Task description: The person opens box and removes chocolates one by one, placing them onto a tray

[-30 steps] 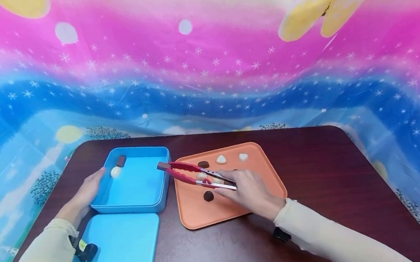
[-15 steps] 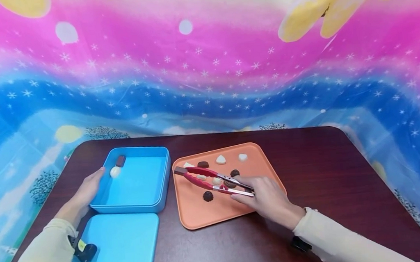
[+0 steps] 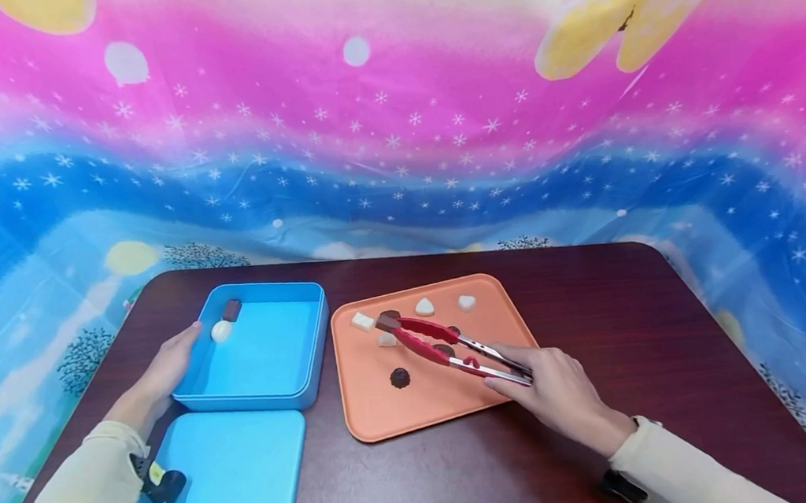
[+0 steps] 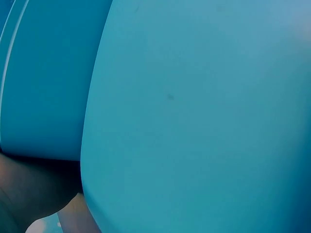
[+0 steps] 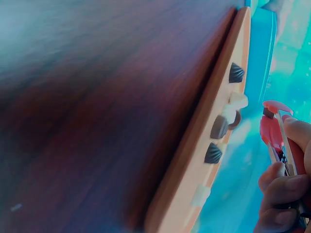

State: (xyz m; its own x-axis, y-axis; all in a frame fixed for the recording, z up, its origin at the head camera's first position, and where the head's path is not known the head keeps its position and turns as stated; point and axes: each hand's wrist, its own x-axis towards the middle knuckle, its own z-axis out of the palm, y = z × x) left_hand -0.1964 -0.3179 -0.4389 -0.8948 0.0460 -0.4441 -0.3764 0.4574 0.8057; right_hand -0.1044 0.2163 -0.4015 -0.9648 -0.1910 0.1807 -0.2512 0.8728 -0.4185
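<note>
My right hand [image 3: 563, 393] grips red-tipped metal tongs [image 3: 485, 349], which pinch a brown chocolate piece [image 3: 385, 322] above the orange tray [image 3: 373, 416]. The right wrist view shows the same tongs [image 5: 272, 131] with the dark piece between their red tips. White and dark chocolate-like pieces lie on the tray, among them a ridged dark one [image 3: 399, 377] and a white triangular one [image 3: 425, 307]. Against the left outer side of the blue box [image 3: 319, 361] rests my left hand [image 3: 164, 373], fingers fairly straight. Inside that box sit a white ball [image 3: 221, 331] and a brown block [image 3: 232, 310].
A blue lid [image 3: 228, 470] lies in front of the box, under my left forearm. The dark wooden table [image 3: 614, 314] extends right of the tray. A patterned cloth [image 3: 396, 165] hangs behind the table.
My right hand has drawn the tongs and the brown piece rightward, from the box's right edge to over the tray. The left hand and the box stay in place.
</note>
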